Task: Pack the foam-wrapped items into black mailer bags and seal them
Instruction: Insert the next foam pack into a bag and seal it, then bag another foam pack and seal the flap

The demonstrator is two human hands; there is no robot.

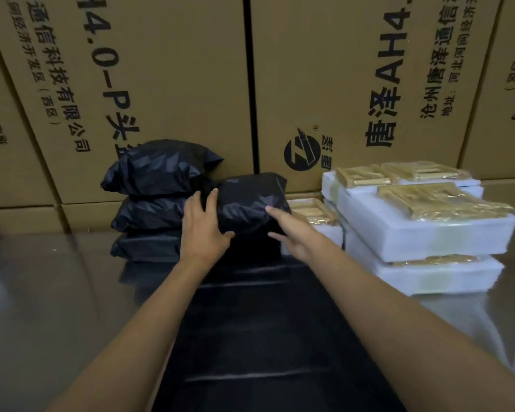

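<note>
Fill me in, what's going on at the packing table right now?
A person is packing at a shiny metal table. Both bare hands are on a filled black mailer bag: the left hand lies on its near left end, the right hand touches its right side with fingers spread. To its left, three packed black bags are stacked against the cardboard boxes. To the right, foam-wrapped items wait in a pile. A stack of flat black mailers lies between the forearms.

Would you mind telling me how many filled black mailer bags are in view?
4: three stacked against the cardboard boxes, top, middle, bottom; one under both hands. Others may be hidden behind.
</note>
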